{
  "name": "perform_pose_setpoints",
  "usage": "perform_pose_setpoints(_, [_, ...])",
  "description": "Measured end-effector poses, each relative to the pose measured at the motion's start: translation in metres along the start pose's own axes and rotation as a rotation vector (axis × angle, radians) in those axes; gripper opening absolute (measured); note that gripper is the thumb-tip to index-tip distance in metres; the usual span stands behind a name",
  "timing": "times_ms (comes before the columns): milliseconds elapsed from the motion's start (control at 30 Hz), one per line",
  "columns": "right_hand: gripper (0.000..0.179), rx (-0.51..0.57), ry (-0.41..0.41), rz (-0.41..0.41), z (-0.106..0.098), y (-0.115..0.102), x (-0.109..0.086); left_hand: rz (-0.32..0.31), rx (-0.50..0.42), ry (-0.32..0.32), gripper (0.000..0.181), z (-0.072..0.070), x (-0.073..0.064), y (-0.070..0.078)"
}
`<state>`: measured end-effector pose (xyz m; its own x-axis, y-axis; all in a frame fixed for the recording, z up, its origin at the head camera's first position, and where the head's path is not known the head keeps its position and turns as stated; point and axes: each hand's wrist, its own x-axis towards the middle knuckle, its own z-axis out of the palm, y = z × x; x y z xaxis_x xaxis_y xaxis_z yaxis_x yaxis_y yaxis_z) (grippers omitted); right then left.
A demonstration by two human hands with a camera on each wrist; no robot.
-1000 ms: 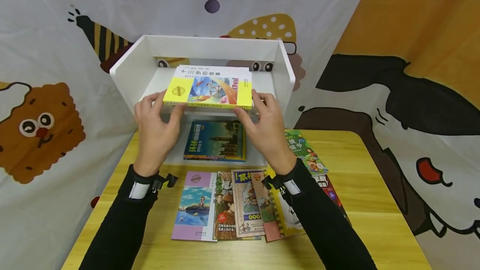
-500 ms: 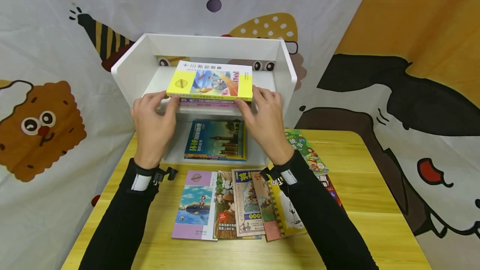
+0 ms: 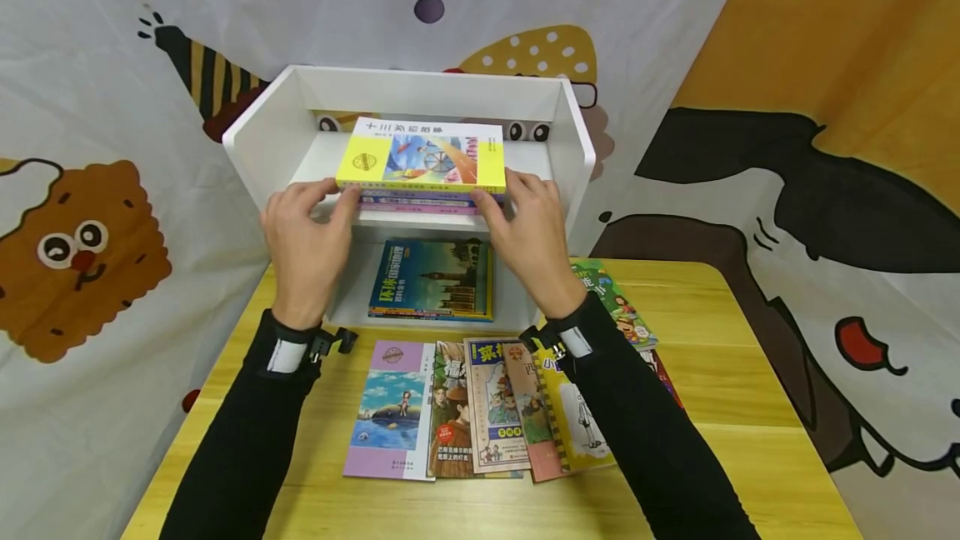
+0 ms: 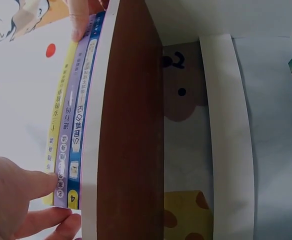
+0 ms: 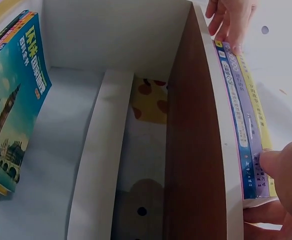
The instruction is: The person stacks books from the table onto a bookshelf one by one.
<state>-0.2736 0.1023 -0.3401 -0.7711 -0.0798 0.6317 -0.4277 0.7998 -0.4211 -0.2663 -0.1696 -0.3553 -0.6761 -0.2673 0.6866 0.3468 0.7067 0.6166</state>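
Note:
A yellow-and-white book [image 3: 423,158] lies flat on top of a small stack on the upper deck of a white shelf [image 3: 247,140]. Below it show the spines of a purple book [image 4: 67,120] and a blue book [image 5: 235,115]. My left hand [image 3: 307,248] grips the left end, its thumb against the spines and fingers around the end. At the right end my right hand [image 3: 531,244] does the same. Both thumbs sit near the seam of the yellow and purple spines in the wrist views.
A blue geography book [image 3: 431,277] tops a stack on the lower deck. On the wooden table [image 3: 315,440] in front lie a purple-edged book [image 3: 390,411] and several overlapping books. A green book [image 3: 615,307] lies right of the shelf.
The yellow-and-white book has moved back and settled squarely over the stack, whose spines now show beneath it. Both hands stayed at its ends and moved slightly back with it.

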Motion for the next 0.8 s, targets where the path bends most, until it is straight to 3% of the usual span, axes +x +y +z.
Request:
perform_pose_setpoints(433, [0.06, 0.021, 0.026, 0.02, 0.0, -0.001, -0.004, 0.032, 0.0, 0.028, 0.033, -0.003, -0.002, 0.0])
perform_pose_setpoints(667, [0.046, 0.106, 0.104, -0.009, -0.009, -0.003, -0.023, 0.102, -0.074, 0.06, 0.032, -0.013, -0.018, 0.01])
perform_pose_setpoints(800, [0.033, 0.191, 0.148, -0.043, -0.017, -0.004, -0.039, 0.181, -0.144, 0.012, 0.025, -0.017, -0.031, 0.014])
